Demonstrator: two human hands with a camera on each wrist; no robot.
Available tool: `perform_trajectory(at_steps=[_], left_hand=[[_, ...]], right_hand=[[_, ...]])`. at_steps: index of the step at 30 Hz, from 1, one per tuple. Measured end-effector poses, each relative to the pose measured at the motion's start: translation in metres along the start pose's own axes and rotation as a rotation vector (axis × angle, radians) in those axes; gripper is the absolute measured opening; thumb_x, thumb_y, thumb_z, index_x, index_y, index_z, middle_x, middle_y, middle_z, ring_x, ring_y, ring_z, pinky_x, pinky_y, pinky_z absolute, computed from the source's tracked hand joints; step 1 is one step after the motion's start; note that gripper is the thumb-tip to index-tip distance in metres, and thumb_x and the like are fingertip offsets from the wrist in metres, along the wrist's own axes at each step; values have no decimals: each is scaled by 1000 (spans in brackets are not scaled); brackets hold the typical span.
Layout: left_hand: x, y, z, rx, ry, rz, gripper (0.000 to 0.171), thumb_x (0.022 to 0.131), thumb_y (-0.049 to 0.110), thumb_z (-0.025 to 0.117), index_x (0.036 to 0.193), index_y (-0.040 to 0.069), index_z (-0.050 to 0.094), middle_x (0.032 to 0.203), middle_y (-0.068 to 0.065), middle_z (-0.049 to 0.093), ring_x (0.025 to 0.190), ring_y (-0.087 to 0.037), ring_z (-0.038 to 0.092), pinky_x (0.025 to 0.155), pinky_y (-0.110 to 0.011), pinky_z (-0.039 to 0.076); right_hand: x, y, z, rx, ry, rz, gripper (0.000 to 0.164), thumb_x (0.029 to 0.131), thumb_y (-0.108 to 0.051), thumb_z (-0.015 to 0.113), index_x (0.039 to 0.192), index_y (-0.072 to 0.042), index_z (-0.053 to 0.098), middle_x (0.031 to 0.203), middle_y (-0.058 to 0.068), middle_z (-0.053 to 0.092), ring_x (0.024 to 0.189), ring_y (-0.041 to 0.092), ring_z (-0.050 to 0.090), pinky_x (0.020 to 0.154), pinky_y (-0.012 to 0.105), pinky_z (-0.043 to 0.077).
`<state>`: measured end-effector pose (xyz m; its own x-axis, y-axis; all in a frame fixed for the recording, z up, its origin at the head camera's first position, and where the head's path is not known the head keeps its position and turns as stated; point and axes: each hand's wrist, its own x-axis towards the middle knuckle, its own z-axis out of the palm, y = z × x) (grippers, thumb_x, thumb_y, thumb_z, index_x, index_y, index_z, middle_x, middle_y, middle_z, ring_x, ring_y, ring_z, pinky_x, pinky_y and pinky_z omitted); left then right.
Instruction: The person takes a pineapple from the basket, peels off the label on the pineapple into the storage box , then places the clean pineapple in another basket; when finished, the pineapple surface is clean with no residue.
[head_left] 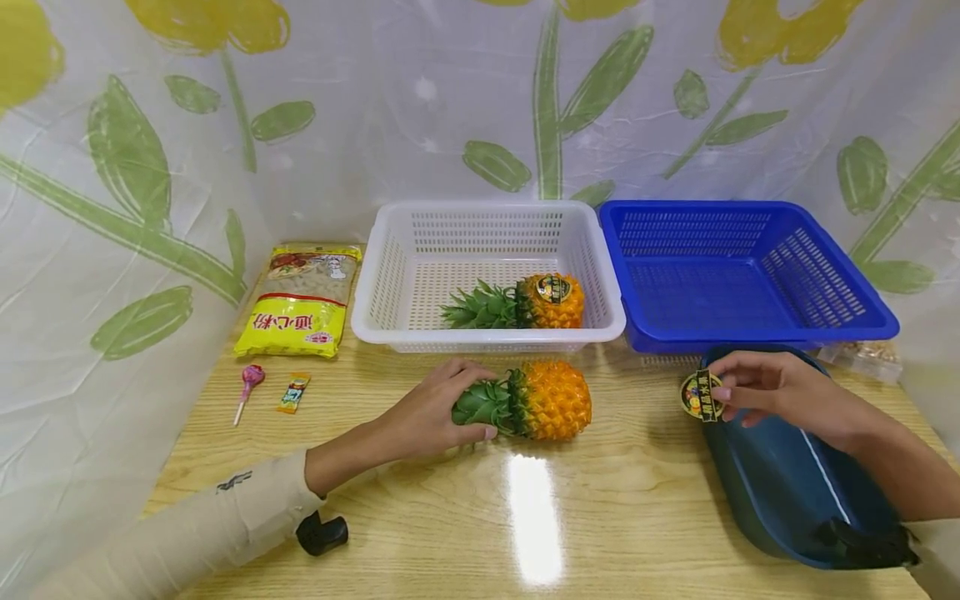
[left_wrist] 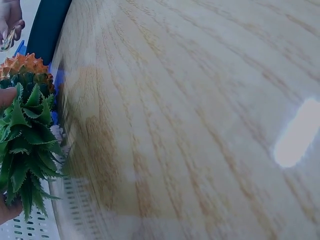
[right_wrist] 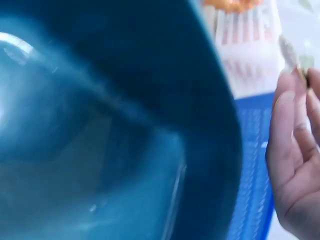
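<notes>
On the table lies an orange pineapple (head_left: 557, 401) with a green leafy crown, also seen from the crown end in the left wrist view. My left hand (head_left: 442, 408) grips that crown, thumb on the near side and fingers over the far side. Over the rim of a dark teal tub (head_left: 738, 492), my right hand (head_left: 780, 392) pinches a round black-and-gold fruit sticker (head_left: 701, 397) between thumb and fingers. A second pineapple (head_left: 558, 302), bearing a similar round sticker, lies inside the white basket (head_left: 487, 336) behind the first.
A blue basket (head_left: 757, 337) stands to the right of the white one, behind the tub. At left are a yellow pasta bag (head_left: 300, 304), a pink lollipop (head_left: 252, 379) and a small wrapped candy (head_left: 293, 392). Another clear bag (head_left: 866, 358) sits partly hidden at the right.
</notes>
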<state>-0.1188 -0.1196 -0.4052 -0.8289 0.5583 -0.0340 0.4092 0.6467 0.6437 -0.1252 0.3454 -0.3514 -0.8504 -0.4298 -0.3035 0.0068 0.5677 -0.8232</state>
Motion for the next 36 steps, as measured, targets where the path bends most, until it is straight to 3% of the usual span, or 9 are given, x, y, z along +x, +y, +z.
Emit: perform_trajectory(at_steps=[5, 12, 18, 24, 27, 36], left_hand=[[0, 0, 0, -6, 3, -1, 67, 87, 41, 78, 145, 22, 51, 142, -5, 47, 134, -30, 46, 105, -55, 44], [0, 0, -1, -4, 6, 2, 67, 87, 41, 78, 145, 22, 51, 143, -6, 46, 133, -30, 45, 105, -54, 45], [-1, 0, 0, -4, 5, 1, 68, 87, 42, 78, 145, 21, 51, 145, -7, 45, 135, -31, 45, 105, -56, 44], [0, -1, 1, -2, 10, 17, 68, 87, 43, 78, 145, 20, 50, 143, -7, 47, 132, -31, 47, 104, -54, 46], [-1, -1, 2, -2, 11, 16, 68, 87, 43, 78, 145, 21, 50, 143, -7, 47, 132, -31, 47, 104, -55, 46], [-1, -2, 1, -3, 9, 16, 68, 87, 42, 78, 145, 21, 50, 142, -7, 47, 131, -30, 47, 103, -53, 46]], right_hand=[[-5, 19, -16, 73, -25, -5, 25, 105, -9, 50, 127, -17, 59, 104, -3, 73, 91, 19, 70, 73, 36, 59], [-7, 36, -31, 17, 6, 130, 26, 105, -17, 55, 131, -16, 54, 107, -7, 71, 95, 17, 68, 77, 36, 58], [-4, 47, -40, 2, -62, 152, 27, 107, -17, 50, 133, -9, 53, 106, -6, 72, 95, 13, 68, 78, 33, 58], [6, 48, -41, -29, -126, 194, 43, 106, -20, 51, 138, 8, 45, 106, 2, 72, 95, 11, 67, 79, 33, 57], [14, 48, -38, -29, -140, 218, 47, 105, -21, 52, 139, 11, 44, 107, 7, 72, 95, 13, 66, 79, 35, 57], [28, 57, -30, -52, -82, 291, 46, 100, -16, 59, 136, 12, 48, 105, 8, 72, 90, 15, 68, 76, 35, 58]])
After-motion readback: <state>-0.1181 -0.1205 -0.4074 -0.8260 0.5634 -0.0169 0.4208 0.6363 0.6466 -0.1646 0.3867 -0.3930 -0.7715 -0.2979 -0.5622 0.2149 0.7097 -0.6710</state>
